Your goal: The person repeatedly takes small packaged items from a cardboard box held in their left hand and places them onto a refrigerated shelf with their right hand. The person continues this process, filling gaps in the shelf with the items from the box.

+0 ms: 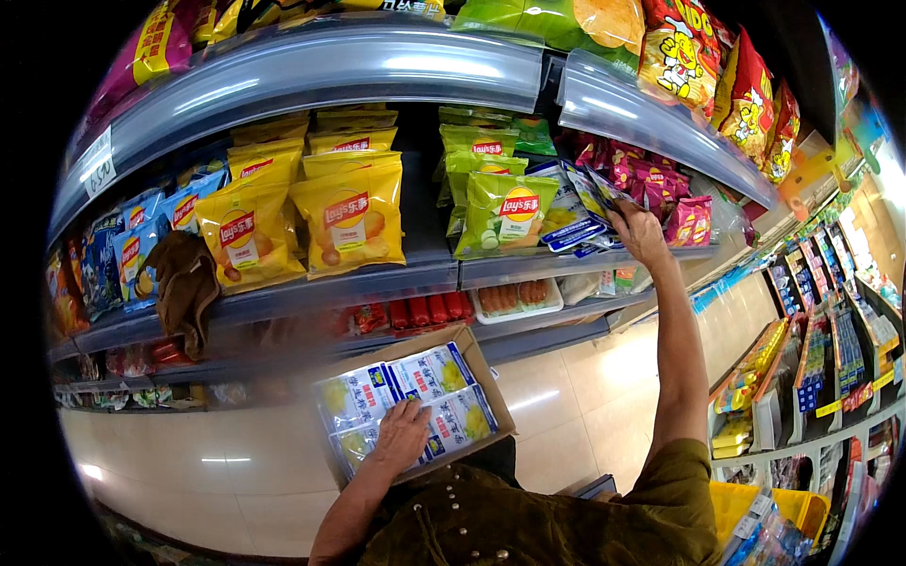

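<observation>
My right hand (640, 230) is at the shelf, its fingers on the edge of several blue-and-white flat packets (570, 205). These packets lean beside a green Lay's chip bag (508, 212) and in front of small magenta bags (655, 180). Lower down, my left hand (405, 431) lies on top of flat blue-and-white packets (460, 421) with yellow-green pictures, its fingers slightly apart. They fill an open cardboard carton (488, 347), which stands against my front, below the shelf edge.
Yellow Lay's bags (347, 212) and blue bags (141, 262) line the shelf's left part. A brown cloth (187, 290) hangs over the shelf edge. Beneath are a tray of sausages (520, 297) and red packs (428, 311). A yellow basket (803, 506) stands at lower right.
</observation>
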Demonstrator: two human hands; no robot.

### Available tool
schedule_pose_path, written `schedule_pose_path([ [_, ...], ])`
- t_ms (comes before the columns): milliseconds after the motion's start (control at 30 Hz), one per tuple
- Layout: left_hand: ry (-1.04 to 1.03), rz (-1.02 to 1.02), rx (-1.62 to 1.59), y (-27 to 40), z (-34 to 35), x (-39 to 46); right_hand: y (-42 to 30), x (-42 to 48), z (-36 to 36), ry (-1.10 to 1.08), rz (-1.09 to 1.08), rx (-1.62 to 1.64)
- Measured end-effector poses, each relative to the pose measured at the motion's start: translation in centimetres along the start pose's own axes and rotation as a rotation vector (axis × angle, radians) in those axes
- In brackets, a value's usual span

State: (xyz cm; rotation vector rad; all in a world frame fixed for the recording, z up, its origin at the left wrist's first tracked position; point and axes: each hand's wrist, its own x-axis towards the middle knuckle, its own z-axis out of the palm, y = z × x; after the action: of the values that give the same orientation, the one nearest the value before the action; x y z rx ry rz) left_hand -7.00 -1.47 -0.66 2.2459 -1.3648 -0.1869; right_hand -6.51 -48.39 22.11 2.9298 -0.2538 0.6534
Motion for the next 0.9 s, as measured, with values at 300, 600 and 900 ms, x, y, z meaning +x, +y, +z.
schedule_pose_path([
  [300, 0.004, -0.004, -0.006, -0.1, 0.1, 0.2, -1.1, 3.1, 0.2, -0.128, 0.474, 0.229],
  [600, 0.017, 0.0, -0.01, -0.1, 0.0, 0.1, 0.5, 4.0, 0.2, -0.27, 0.563, 0.516],
  [900, -0.002, -0.025, -0.016, -0.1, -0.1, 0.1, -0.3, 1.3, 1.5, 0.013, 0.104, -0.413],
])
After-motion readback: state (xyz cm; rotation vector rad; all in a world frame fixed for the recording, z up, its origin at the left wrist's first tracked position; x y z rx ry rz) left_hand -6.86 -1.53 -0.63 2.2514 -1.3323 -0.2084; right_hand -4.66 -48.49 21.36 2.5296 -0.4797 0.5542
